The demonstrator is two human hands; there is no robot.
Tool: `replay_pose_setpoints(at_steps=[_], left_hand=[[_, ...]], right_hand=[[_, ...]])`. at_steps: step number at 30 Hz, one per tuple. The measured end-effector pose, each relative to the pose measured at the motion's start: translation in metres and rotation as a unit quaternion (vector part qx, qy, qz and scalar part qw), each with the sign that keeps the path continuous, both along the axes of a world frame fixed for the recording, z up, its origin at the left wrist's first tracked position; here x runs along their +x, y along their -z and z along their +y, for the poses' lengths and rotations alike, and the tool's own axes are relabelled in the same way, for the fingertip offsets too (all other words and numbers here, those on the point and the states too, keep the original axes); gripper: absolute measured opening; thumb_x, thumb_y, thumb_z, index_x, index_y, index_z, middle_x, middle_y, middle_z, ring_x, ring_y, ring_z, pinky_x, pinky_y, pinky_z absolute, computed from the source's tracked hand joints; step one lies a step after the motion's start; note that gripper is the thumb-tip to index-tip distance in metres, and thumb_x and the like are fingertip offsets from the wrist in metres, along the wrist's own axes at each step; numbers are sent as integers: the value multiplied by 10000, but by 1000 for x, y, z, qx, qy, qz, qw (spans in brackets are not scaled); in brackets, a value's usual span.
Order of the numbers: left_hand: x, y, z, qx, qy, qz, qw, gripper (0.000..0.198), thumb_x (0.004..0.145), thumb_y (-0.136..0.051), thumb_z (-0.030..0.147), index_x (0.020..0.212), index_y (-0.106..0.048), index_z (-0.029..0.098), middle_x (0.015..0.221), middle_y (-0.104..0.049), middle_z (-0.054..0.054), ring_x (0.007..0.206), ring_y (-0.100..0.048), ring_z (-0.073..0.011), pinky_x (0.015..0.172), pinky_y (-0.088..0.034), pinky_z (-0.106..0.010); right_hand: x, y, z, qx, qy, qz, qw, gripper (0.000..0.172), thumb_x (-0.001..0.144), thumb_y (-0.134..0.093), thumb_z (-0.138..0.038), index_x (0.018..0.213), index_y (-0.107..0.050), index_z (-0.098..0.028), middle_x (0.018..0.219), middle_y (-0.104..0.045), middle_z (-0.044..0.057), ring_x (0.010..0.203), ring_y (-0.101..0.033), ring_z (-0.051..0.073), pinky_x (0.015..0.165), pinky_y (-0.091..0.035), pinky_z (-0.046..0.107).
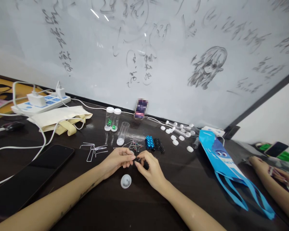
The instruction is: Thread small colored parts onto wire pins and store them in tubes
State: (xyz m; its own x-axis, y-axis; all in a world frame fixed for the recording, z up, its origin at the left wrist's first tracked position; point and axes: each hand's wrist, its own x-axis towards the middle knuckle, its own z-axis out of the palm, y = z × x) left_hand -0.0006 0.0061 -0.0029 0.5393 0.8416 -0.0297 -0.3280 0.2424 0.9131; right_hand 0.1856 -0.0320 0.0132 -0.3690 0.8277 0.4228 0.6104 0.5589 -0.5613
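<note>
My left hand [117, 162] and my right hand [152, 169] meet over the dark table, fingertips pinched almost together. Between them is a small dark piece [136, 159], too small to name and mostly covered by the fingers. Just below the hands sits a small white round cup or cap [126, 181] with something greyish inside. Beyond the fingers lie thin pins with coloured ends [135, 144], a see-through tube [124, 131] standing tilted in view, blue beads or small parts [149, 142] in a cluster, and black small parts [159, 145] beside them.
Bent metal wires [93, 150] and a large dark phone or tablet [36, 173] lie left. Two white-capped tubes [109, 119] hold green bits. White caps [175, 142] are scattered right, near a blue bag [221, 154]. Another person's arm [272, 183] rests at far right.
</note>
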Motion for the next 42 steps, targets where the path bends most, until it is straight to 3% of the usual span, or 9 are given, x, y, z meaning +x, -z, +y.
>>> replay_pose_setpoints(at_steps=[6,9,12,16,21,25,30,39,42], left_hand=[[0,2,0,7,-1,9,1000,174,727,-754,248,734,-631,125,593,-641,-4,489,-500,-61,452,-324,-168],[0,0,-1,0,-7,6,1000,175,729,-752,249,718,-624,129,577,-629,3,490,-494,-60,456,-320,-169],[0,-2,-1,-3,-13,0,1000,182,728,-753,253,708,-620,130,580,-629,2,490,-486,-59,463,-325,-172],[0,-2,-1,0,-15,2,1000,185,727,-753,258,708,-620,131,593,-642,-8,489,-486,-62,465,-326,-177],[0,-1,-1,5,-7,1,1000,181,729,-751,264,712,-630,130,596,-645,-12,493,-491,-68,468,-331,-184],[0,-2,-1,8,-9,1,1000,193,722,-756,279,711,-633,132,601,-648,-13,495,-491,-70,473,-334,-188],[-1,-3,-1,-12,-18,-3,1000,201,728,-753,287,698,-620,139,611,-650,-10,495,-489,-67,489,-346,-191],[0,-1,-1,-12,-19,-11,1000,204,709,-767,283,702,-623,139,589,-633,2,492,-487,-68,481,-339,-190],[0,-2,-1,-10,-17,-9,1000,201,725,-753,289,699,-627,135,605,-644,-7,496,-484,-66,490,-345,-191]], right_hand=[[-1,0,1,-41,11,-27,999,232,972,-465,-287,779,-560,-200,734,-593,-12,702,-539,152,723,-381,280],[0,0,0,-54,4,10,998,126,963,-488,-309,952,-574,-218,829,-615,-4,739,-553,155,721,-400,267],[1,-1,-1,-55,1,41,998,145,953,-504,-322,1044,-549,-218,842,-606,-2,731,-557,150,706,-414,254],[2,-1,-1,-50,1,23,998,203,992,-411,-317,957,-580,-209,802,-617,0,735,-562,152,711,-407,258],[1,0,0,-46,17,-5,999,203,964,-482,-325,845,-585,-197,750,-629,-4,698,-551,153,689,-395,260],[-1,0,0,-45,9,-10,999,309,994,-415,-309,754,-575,-197,722,-621,-8,692,-562,147,725,-396,267],[-1,0,-1,-52,21,59,997,239,1000,-377,-353,1060,-558,-210,768,-619,6,679,-580,151,670,-432,253],[-2,0,-2,-51,0,30,998,266,1010,-365,-312,992,-614,-221,782,-661,3,720,-602,153,690,-428,255],[-1,1,-3,-50,9,40,998,260,1009,-367,-325,1058,-601,-222,796,-670,8,724,-609,159,686,-431,259]])
